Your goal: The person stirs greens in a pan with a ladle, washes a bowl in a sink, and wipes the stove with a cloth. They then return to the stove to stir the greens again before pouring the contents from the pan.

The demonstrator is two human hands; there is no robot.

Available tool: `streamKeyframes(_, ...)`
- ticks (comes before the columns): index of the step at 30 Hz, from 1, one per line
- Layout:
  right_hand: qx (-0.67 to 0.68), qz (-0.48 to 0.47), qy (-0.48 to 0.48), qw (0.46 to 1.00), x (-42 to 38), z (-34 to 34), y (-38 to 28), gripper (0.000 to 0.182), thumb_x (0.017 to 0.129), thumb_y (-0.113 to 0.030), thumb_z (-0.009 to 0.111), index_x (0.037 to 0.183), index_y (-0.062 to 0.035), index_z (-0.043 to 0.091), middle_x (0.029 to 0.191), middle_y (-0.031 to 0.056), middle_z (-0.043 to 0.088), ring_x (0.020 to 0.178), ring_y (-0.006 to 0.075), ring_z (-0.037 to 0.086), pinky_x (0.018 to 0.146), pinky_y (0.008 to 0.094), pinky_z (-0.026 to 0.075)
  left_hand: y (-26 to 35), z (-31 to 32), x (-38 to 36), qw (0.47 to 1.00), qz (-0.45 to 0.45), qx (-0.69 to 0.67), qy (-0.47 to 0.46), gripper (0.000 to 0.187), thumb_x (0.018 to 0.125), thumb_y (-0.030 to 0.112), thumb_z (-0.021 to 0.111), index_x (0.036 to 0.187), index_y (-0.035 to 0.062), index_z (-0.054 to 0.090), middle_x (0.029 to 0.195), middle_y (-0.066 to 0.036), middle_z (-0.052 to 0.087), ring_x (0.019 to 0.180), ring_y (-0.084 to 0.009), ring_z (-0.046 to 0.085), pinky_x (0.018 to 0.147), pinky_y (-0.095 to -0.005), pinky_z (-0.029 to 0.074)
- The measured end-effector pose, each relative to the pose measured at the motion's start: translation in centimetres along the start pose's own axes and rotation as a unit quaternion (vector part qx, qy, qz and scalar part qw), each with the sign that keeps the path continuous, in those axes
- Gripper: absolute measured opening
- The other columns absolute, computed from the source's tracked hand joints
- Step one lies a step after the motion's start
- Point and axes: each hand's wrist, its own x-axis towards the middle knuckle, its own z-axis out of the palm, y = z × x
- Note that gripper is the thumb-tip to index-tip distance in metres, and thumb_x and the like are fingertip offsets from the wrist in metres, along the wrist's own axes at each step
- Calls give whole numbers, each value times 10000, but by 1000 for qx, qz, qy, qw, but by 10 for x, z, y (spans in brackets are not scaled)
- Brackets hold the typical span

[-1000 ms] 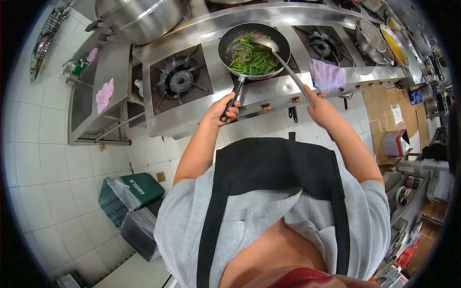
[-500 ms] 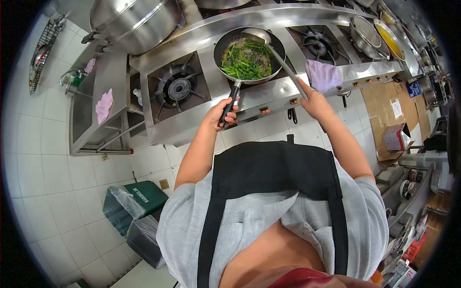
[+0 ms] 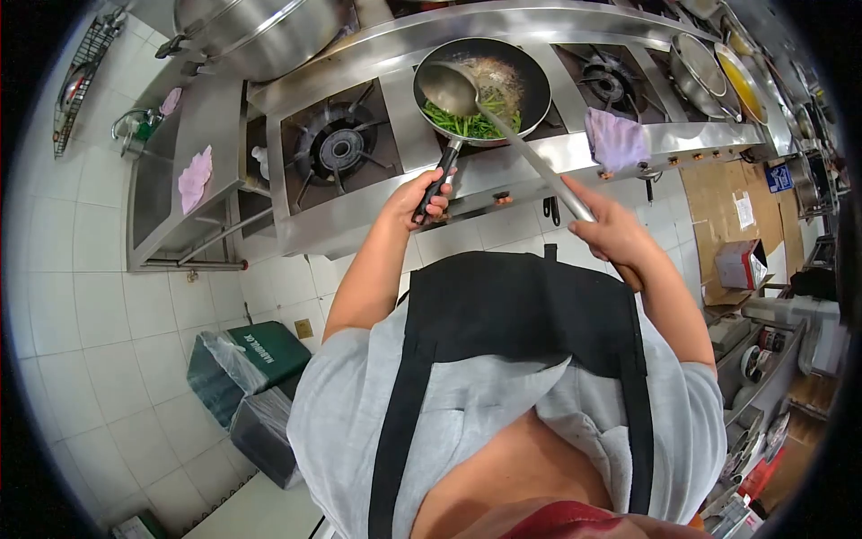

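My left hand (image 3: 420, 197) is closed around the black handle of a frying pan (image 3: 536, 79), which sits over a burner on the steel stove. Chopped green vegetables (image 3: 462, 124) lie in the near part of the pan, with bubbling liquid at the far side. My right hand (image 3: 615, 232) grips the long shaft of a metal ladle (image 3: 449, 87), its wooden handle end sticking out below the hand. The ladle's bowl is inside the pan at the left, over the greens and hiding some of them.
A bare burner (image 3: 341, 150) is left of the pan and another (image 3: 609, 83) to the right. A purple cloth (image 3: 617, 139) hangs on the stove's front edge. A big steel pot (image 3: 260, 40) stands at the back left, and metal bowls (image 3: 696, 76) at the right.
My right hand has drawn back toward my body, and the ladle's bowl has come from the pan's far side to its left near part. The greens are now bunched nearer me.
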Motion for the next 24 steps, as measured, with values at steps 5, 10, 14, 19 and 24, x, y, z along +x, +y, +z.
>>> streamKeyframes(5,-281,-204,161,924,50,-17,69,672,798,-70,534,1409,-245,315,658,95,526,481,158,471,489,309,432,1,4,-2,1000,-2,0,15,325,924,259,496,1208,112,436,773,5,457,511,-33,376,378,-145,323)
streamKeyframes(10,-240,37,102,965,-11,-4,7,686,790,-107,535,1413,-259,290,825,203,617,711,262,594,705,358,471,2,1,0,1000,-2,4,6,315,923,252,499,1199,111,443,759,5,462,504,-32,378,374,-144,327)
streamKeyframes(14,-216,21,12,976,-5,5,11,687,785,-126,536,1411,-259,286,945,262,622,834,338,628,752,391,469,2,-1,0,1000,-15,0,-15,334,925,279,487,1208,109,440,761,1,465,508,-34,386,379,-150,340)
streamKeyframes(19,-381,-47,157,910,68,-5,59,677,784,-154,523,1410,-245,282,921,277,605,839,416,591,771,441,458,-2,11,-1,996,7,88,29,368,918,290,480,1219,82,435,773,-9,477,534,-53,425,402,-166,371)
streamKeyframes(24,-129,-39,200,971,17,-8,33,639,770,-116,560,1375,-194,370,745,137,603,574,187,573,541,333,467,-9,30,-9,986,9,141,90,225,901,248,481,1035,67,481,640,32,456,459,-68,396,373,-201,336)
